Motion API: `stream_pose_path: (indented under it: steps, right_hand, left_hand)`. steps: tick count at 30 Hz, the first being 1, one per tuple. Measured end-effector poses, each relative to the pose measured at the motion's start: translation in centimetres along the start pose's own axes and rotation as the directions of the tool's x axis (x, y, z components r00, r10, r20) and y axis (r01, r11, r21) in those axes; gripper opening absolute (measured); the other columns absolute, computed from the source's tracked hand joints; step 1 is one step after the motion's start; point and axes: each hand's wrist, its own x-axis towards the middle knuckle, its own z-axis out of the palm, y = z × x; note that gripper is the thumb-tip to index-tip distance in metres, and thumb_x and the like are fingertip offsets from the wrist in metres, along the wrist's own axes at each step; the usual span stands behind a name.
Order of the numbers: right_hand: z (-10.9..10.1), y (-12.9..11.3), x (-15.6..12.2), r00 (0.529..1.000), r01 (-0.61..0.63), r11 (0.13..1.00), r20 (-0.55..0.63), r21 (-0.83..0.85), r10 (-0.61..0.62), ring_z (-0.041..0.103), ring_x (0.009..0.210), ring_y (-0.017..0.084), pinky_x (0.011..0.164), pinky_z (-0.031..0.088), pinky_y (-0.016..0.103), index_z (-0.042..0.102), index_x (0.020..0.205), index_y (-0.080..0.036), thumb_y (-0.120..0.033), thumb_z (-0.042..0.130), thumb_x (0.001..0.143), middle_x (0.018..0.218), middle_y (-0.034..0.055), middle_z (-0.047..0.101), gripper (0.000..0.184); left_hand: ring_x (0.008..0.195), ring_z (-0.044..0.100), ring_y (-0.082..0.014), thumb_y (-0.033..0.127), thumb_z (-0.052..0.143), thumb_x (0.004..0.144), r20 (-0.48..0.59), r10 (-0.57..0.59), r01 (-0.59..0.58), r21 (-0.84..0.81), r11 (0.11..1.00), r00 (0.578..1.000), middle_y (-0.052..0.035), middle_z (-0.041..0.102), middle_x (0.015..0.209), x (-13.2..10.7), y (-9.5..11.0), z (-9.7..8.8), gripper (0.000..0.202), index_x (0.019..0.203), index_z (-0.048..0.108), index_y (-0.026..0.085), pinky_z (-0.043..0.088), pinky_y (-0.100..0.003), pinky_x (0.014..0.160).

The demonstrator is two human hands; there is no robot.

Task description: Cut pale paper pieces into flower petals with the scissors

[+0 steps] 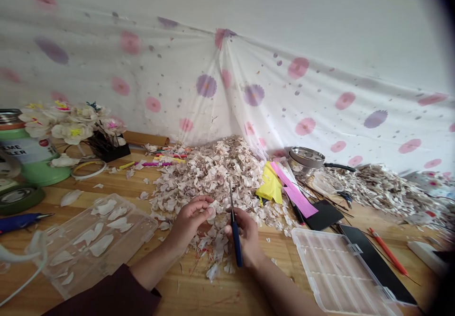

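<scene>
My left hand has thumb and fingers pinched on a small pale petal-like piece, in front of a heap of thin, whitish flakes. Close by on the right, my right hand grips what look like blue-handled scissors, seen edge-on. Their narrow metal blade points up and away toward the heap. The blade is apart from the pale piece, as far as I can see. Loose flakes and scraps lie on the wooden table beneath both hands.
A clear plastic box lid with larger petals lies left; a divided clear box lies right. Handmade flowers and a green tin stand back left. Metal bowls, a pink strip and another flake heap are right.
</scene>
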Motion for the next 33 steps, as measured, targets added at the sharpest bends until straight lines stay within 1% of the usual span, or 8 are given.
stream_pose_path:
  steps: [3, 5, 7, 10, 15, 21, 25, 33]
  right_hand:
    - [-0.4, -0.7, -0.4, 0.991, 0.084, 0.981, 0.122, -0.173, -0.063, 0.047, 0.063, 0.016, 0.055, 0.04, 0.025, 0.068, 0.1, -0.02, -0.041, 0.071, 0.074, 0.069, -0.0012, 0.055, 0.033]
    - [-0.5, -1.1, -0.7, 0.985, 0.127, 0.96, 0.145, -0.249, -0.093, 0.047, 0.065, 0.017, 0.058, 0.042, 0.026, 0.069, 0.097, -0.021, -0.04, 0.073, 0.072, 0.07, -0.0006, 0.056, 0.032]
    - [-0.5, -1.3, -1.0, 0.984, 0.145, 0.954, 0.139, -0.261, -0.112, 0.048, 0.065, 0.017, 0.062, 0.044, 0.028, 0.07, 0.099, -0.021, -0.041, 0.076, 0.07, 0.07, -0.0003, 0.058, 0.035]
    - [-0.6, -1.4, -1.3, 0.985, 0.106, 0.972, 0.158, -0.208, -0.073, 0.049, 0.065, 0.017, 0.063, 0.045, 0.029, 0.069, 0.107, -0.021, -0.045, 0.076, 0.07, 0.071, 0.0001, 0.058, 0.045]
    - [-0.4, -1.4, -1.6, 0.939, -0.041, 0.993, 0.335, -0.114, 0.077, 0.048, 0.066, 0.018, 0.059, 0.043, 0.028, 0.061, 0.125, -0.022, -0.052, 0.073, 0.073, 0.072, -0.0003, 0.054, 0.061]
    - [0.0, -1.1, -1.9, 0.942, -0.083, 0.996, 0.326, -0.015, 0.083, 0.044, 0.066, 0.016, 0.064, 0.042, 0.029, 0.062, 0.123, -0.027, -0.059, 0.072, 0.071, 0.075, -0.0011, 0.053, 0.061]
    - [0.2, -1.4, -1.7, 0.923, -0.098, 0.995, 0.371, -0.028, 0.101, 0.04, 0.062, 0.015, 0.059, 0.039, 0.027, 0.064, 0.121, -0.028, -0.06, 0.07, 0.073, 0.071, -0.0019, 0.05, 0.058]
    - [0.1, -1.5, -1.5, 0.937, -0.071, 0.99, 0.334, -0.12, 0.107, 0.04, 0.063, 0.015, 0.063, 0.04, 0.026, 0.072, 0.108, -0.024, -0.063, 0.07, 0.071, 0.068, -0.002, 0.049, 0.054]
  left_hand:
    - [0.113, 0.057, -0.0262, 0.037, 0.063, 0.075, -0.059, 0.018, -0.022, -0.063, 0.998, 0.998, -0.0084, 0.063, 0.116, 0.3, 0.5, -0.6, 0.019, 0.07, 0.067, 0.02, 0.043, -0.037, 0.098]
    - [0.114, 0.056, -0.0261, 0.037, 0.063, 0.075, -0.073, 0.023, -0.031, -0.109, 0.994, 0.997, -0.0086, 0.063, 0.117, 0.4, 1.0, -0.9, 0.017, 0.072, 0.066, 0.02, 0.045, -0.035, 0.095]
    - [0.113, 0.056, -0.0256, 0.036, 0.063, 0.077, -0.062, 0.048, -0.057, -0.138, 0.989, 0.997, -0.0087, 0.062, 0.118, 0.4, 1.3, -1.3, 0.017, 0.072, 0.065, 0.02, 0.046, -0.034, 0.092]
    - [0.116, 0.055, -0.0251, 0.035, 0.061, 0.08, -0.036, 0.113, -0.117, -0.141, 0.983, 0.993, -0.008, 0.062, 0.118, 0.3, 1.5, -1.6, 0.016, 0.074, 0.063, 0.02, 0.045, -0.033, 0.093]
    - [0.117, 0.054, -0.0258, 0.033, 0.061, 0.079, -0.001, 0.136, -0.135, -0.108, 0.985, 0.991, -0.0073, 0.062, 0.116, 0.3, 1.8, -1.7, 0.015, 0.071, 0.062, 0.021, 0.042, -0.036, 0.098]
    - [0.114, 0.054, -0.0264, 0.034, 0.059, 0.078, 0.027, 0.147, -0.146, -0.031, 0.989, 0.989, -0.0078, 0.062, 0.111, 0.2, 2.5, -1.8, 0.017, 0.067, 0.062, 0.021, 0.036, -0.04, 0.104]
    - [0.112, 0.055, -0.0266, 0.034, 0.059, 0.078, 0.042, 0.173, -0.174, 0.019, 0.985, 0.984, -0.0078, 0.061, 0.111, 0.2, 2.9, -2.1, 0.018, 0.066, 0.061, 0.021, 0.036, -0.04, 0.104]
    - [0.119, 0.05, -0.0292, 0.032, 0.059, 0.076, 0.072, 0.185, -0.188, 0.042, 0.981, 0.98, -0.0087, 0.061, 0.114, 0.4, 3.3, -2.7, 0.016, 0.065, 0.06, 0.021, 0.032, -0.044, 0.107]
